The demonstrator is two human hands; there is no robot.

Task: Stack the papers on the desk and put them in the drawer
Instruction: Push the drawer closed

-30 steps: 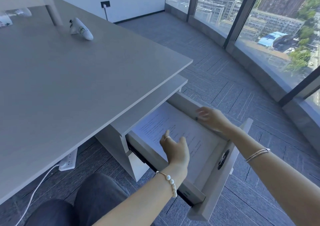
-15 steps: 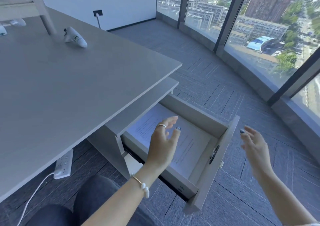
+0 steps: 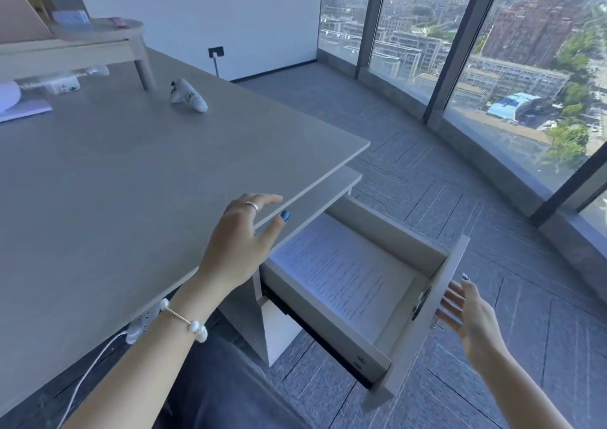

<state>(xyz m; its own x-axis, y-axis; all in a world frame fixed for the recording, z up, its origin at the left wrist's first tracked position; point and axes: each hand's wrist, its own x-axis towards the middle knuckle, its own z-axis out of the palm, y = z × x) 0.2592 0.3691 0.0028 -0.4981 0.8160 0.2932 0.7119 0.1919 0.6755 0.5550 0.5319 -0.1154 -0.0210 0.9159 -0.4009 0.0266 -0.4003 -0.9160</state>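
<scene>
A stack of printed papers (image 3: 341, 274) lies flat inside the open drawer (image 3: 387, 241) under the desk's right corner. My left hand (image 3: 239, 244) hovers open over the desk's front edge, above the drawer's left end, fingers spread and holding nothing. My right hand (image 3: 466, 310) is open beside the outer face of the drawer front (image 3: 440, 297), fingertips close to it near the round lock; whether they touch is unclear.
The grey desk (image 3: 131, 182) carries a white tube-like object (image 3: 189, 96), a shelf riser (image 3: 98, 40) and a notebook (image 3: 23, 109) at the far left. A power strip (image 3: 141, 323) with a white cable lies under the desk. Floor-to-ceiling windows curve along the right.
Both hands have left the drawer. The left rose up to the desk edge; the right went around to the outside of the drawer front. The papers stay inside.
</scene>
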